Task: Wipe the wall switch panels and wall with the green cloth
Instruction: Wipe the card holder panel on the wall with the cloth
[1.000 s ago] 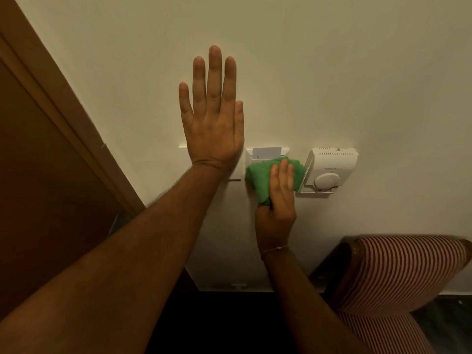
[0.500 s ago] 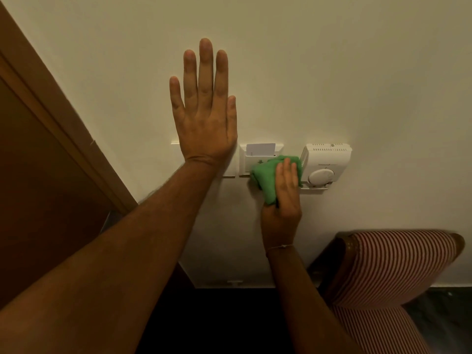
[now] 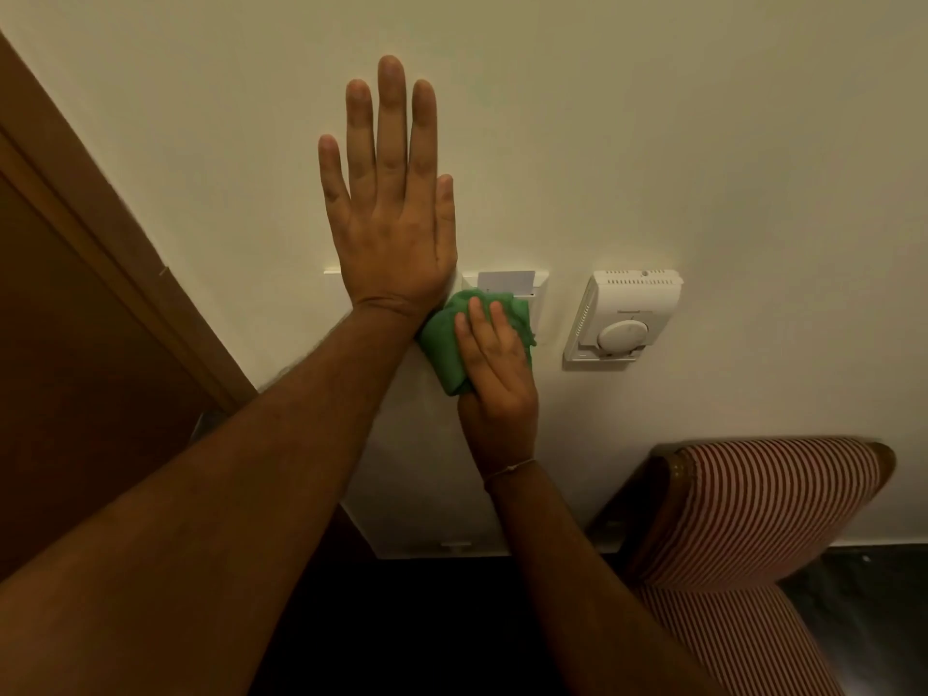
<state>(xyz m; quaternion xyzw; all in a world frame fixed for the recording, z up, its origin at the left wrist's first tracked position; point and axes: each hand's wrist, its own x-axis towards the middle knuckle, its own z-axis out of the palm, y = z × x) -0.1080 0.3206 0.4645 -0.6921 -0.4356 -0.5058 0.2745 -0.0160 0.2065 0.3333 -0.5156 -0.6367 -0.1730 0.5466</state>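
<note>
My left hand [image 3: 389, 208] lies flat on the cream wall [image 3: 653, 118], fingers spread and pointing up, covering most of the leftmost switch panel [image 3: 331, 270]. My right hand [image 3: 494, 374] presses the bunched green cloth [image 3: 442, 344] against the lower part of the middle key-card panel [image 3: 538, 288], which has a white card in its slot. The cloth touches my left wrist. A white thermostat [image 3: 625, 316] with a round dial is mounted to the right, apart from the cloth.
A brown wooden door frame [image 3: 115, 253] runs diagonally on the left. A red-and-white striped chair [image 3: 763, 504] stands against the wall at the lower right. A white skirting board [image 3: 452, 545] meets the dark floor below.
The right hand with the cloth has slid left, away from the thermostat, onto the middle panel and against the left wrist. The left hand stays flat on the wall.
</note>
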